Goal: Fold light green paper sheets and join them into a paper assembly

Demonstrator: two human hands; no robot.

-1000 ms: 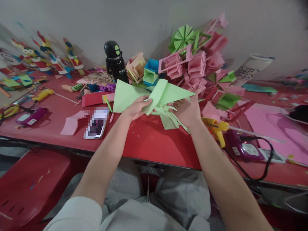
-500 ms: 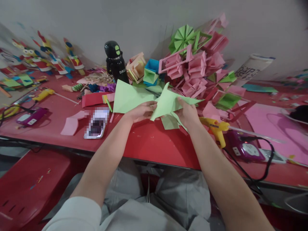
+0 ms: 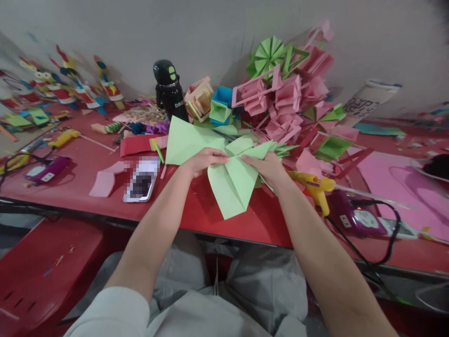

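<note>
Between my two hands is a creased light green sheet of paper, partly folded, with a lower flap hanging toward the table's front edge. My left hand pinches its upper left side, thumb on top. On the upper right, my right hand grips it the same way, thumb pressed near the middle crease. Behind my left hand lies another light green sheet. Some pointed green paper pieces stick out beyond my right hand.
A phone lies left of my left arm. A yellow glue gun and a purple power socket are on the right. Behind stand a black bottle and a pile of pink folded paper. A red stool is lower left.
The green sheet has been turned and opened out, its flap now spreading down toward me. My hands have shifted slightly, thumbs now on top of the paper.
</note>
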